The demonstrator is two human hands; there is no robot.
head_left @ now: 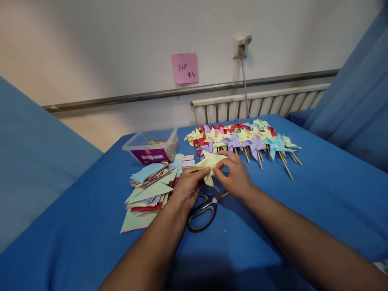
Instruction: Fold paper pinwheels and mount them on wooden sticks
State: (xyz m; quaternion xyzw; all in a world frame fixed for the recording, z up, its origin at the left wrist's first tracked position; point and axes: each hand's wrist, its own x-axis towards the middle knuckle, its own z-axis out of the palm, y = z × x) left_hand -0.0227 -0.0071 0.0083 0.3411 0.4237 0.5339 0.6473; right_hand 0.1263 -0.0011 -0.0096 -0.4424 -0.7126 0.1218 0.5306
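Both my hands hold a yellow folded paper piece (209, 161) just above the blue table (318, 202). My left hand (188, 188) pinches its lower left part with thumb and fingers. From the right, my right hand (236, 174) pinches the middle with its fingertips. Under my hands lie scissors (203, 210) with grey and black handles. Behind the paper lies a row of several finished paper pinwheels (245, 139) on wooden sticks, in yellow, red, purple and light blue.
A pile of coloured paper sheets and triangles (150, 190) lies left of my hands. A clear plastic box (153, 146) with a purple label stands behind it. Blue cloth (36, 161) rises at both sides. A pink note (184, 68) hangs on the wall above a radiator (257, 106).
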